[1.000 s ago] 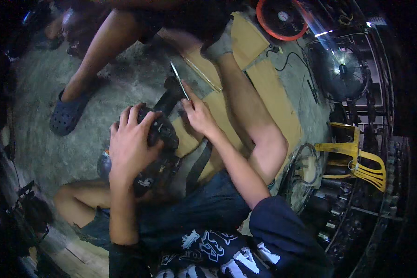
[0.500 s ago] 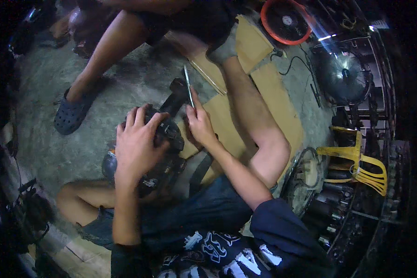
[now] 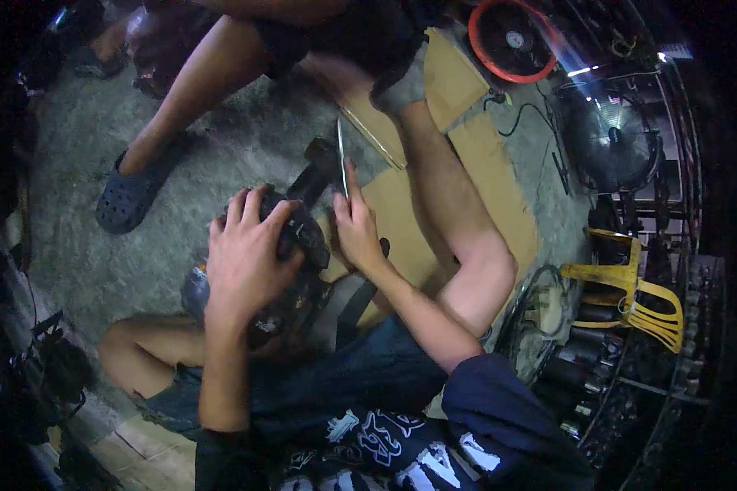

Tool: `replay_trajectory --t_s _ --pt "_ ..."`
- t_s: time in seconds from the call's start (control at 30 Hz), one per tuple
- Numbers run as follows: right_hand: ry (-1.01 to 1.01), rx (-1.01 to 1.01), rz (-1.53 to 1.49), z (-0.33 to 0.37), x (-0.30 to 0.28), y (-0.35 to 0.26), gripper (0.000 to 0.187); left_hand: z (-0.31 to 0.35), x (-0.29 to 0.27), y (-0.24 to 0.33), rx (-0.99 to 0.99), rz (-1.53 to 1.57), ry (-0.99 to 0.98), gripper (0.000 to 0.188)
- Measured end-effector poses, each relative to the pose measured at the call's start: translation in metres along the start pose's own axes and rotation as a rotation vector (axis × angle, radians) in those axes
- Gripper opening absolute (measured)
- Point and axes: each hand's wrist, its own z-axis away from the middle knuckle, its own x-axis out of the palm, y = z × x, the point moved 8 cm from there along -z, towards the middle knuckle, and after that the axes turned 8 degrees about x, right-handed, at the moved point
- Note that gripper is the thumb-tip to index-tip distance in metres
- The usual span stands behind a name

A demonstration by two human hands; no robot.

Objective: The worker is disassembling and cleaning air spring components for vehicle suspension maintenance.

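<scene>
Between my legs sits a bulky black machine part (image 3: 307, 237), dark and rounded, its exact kind unclear. My left hand (image 3: 250, 245) grips it from above, fingers curled over its far side and hiding much of it. To the right, my right hand (image 3: 356, 227) is closed round the lower end of a thin knife-like metal blade (image 3: 343, 155). The blade points up and away, index finger along it. Just left of the blade, a dark bar with a blocky head (image 3: 309, 182) sticks out beyond the machine part.
Flattened cardboard (image 3: 499, 176) covers the grey floor (image 3: 82, 164) at right. Another person's leg in a dark clog (image 3: 131, 196) is ahead on the left. A red-rimmed fan (image 3: 513, 41), a second fan (image 3: 614, 135) and a yellow plastic chair (image 3: 630, 282) stand at right.
The view has shifted slightly. My right hand still holds the blade, close to where it was beside the machine part. My left hand keeps its grip on the part.
</scene>
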Motion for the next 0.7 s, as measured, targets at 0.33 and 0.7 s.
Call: replay_trajectory --t_s 0.33,0.7 --pt "-0.036 0.05 0.034 -0.021 -0.008 -0.003 0.061 0.001 0.003 -0.001 -0.006 0.024 -0.018 0.067" --pt "-0.133 0.054 0.02 0.006 -0.009 -0.008 0.06 0.0 0.0 0.001 0.007 0.051 0.004 0.066"
